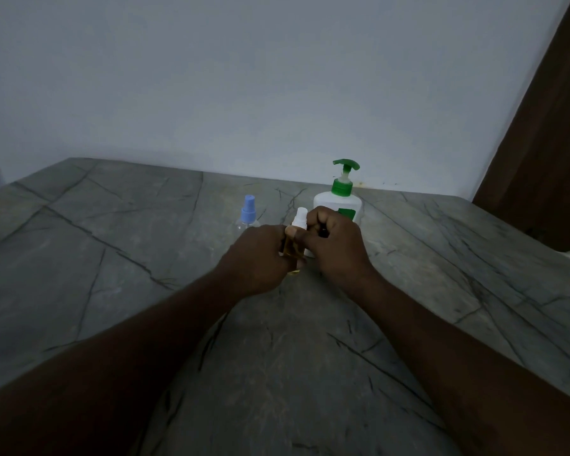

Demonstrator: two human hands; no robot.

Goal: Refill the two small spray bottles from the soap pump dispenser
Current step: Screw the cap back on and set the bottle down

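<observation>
Dim room: grey veined stone table (119,245) against bare wall (244,77). At centre frame, left hand (260,255) wrapped round amber spray bottle (292,248), right hand (338,245) pinching its white cap. Behind, blue-capped spray bottle (248,214) and green-topped soap pump dispenser (339,200), both partly hidden.

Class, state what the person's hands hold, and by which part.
The amber spray bottle: left hand wraps its body, right hand grips at its white spray cap.

Two small spray bottles (248,212) (299,222), one soap pump dispenser (339,199), two hands (260,255) (336,241), one table (112,245).
</observation>
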